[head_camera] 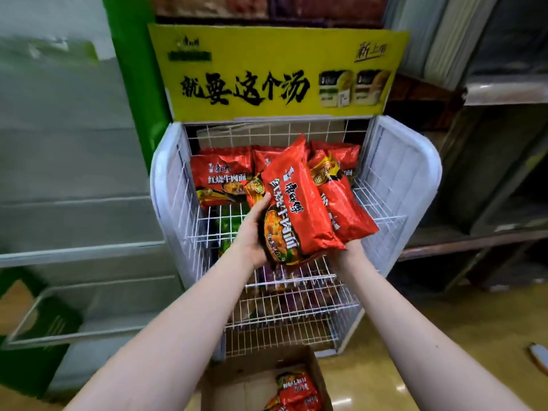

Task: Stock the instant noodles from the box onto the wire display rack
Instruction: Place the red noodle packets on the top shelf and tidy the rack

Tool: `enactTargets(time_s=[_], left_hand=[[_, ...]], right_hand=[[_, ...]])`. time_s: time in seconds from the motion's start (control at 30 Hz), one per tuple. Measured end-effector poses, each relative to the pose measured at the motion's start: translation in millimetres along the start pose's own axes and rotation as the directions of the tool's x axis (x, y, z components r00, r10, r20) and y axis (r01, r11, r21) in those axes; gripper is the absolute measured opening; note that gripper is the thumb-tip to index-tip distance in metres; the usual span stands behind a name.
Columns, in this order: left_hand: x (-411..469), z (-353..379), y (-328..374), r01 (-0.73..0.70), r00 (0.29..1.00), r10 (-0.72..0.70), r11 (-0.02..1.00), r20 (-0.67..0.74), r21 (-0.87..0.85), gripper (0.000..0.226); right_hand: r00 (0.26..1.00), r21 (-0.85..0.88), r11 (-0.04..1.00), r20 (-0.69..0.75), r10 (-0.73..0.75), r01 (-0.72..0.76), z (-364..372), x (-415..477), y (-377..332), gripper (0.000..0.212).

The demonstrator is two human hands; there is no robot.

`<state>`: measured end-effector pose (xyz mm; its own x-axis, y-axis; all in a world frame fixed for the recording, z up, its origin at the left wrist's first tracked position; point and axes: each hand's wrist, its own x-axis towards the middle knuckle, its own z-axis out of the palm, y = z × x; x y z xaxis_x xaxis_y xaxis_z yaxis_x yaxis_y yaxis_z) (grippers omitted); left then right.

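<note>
You're placing: your left hand (252, 232) grips a noodle pack (296, 203) over the wire rack (394, 173) — the right hand (347, 250) has its fingers hidden beneath. Next, probably lay it flat.

Bright, even indoor light on my soft wide-angle feed.
I see only faint shadows, a white glare patch on the glossy floor (397, 387) and sheen on the red noodle packets (299, 203). The yellow sign (275, 72) reads fairly sharp; the cabinet (74, 173) at left smears with blur, and straight lines bow toward the edges.
</note>
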<state>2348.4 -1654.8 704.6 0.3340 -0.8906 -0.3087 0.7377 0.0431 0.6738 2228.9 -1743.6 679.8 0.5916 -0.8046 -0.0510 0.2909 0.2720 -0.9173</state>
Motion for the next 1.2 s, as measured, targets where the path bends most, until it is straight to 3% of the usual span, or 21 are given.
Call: enactTargets(time_s=[0.17, 0.33, 0.57, 0.77, 0.93, 1.2], left_hand=[[8, 14, 23, -0.073, 0.997, 0.071, 0.98, -0.018, -0.186, 0.044], [18, 24, 28, -0.12, 0.993, 0.111, 0.96, -0.048, -0.254, 0.051], [53, 26, 20, -0.164, 0.985, 0.148, 0.959, -0.088, -0.231, 0.055], [87, 26, 19, -0.2, 0.97, 0.161, 0.954, -0.18, -0.224, 0.054], [108, 31, 25, -0.299, 0.933, 0.227, 0.922, -0.28, -0.246, 0.05], [113, 52, 17, -0.377, 0.899, 0.261, 0.869, -0.351, -0.32, 0.043]], right_hand=[[0.999, -0.145, 0.989, 0.033, -0.024, 0.028, 11, 4, -11, 0.039], [0.997, 0.068, 0.997, 0.074, -0.033, 0.028, 23, 11, -23, 0.01], [0.997, 0.183, 0.981, -0.041, 0.069, -0.061, 17, 53, -21, 0.032], [0.979, 0.192, 0.98, -0.183, 0.088, -0.052, -20, 102, -26, 0.034], [0.97, 0.26, 0.959, -0.182, 0.162, -0.111, -49, 138, -44, 0.039], [0.945, 0.23, 0.926, -0.062, 0.32, -0.299, -63, 157, -40, 0.011]])
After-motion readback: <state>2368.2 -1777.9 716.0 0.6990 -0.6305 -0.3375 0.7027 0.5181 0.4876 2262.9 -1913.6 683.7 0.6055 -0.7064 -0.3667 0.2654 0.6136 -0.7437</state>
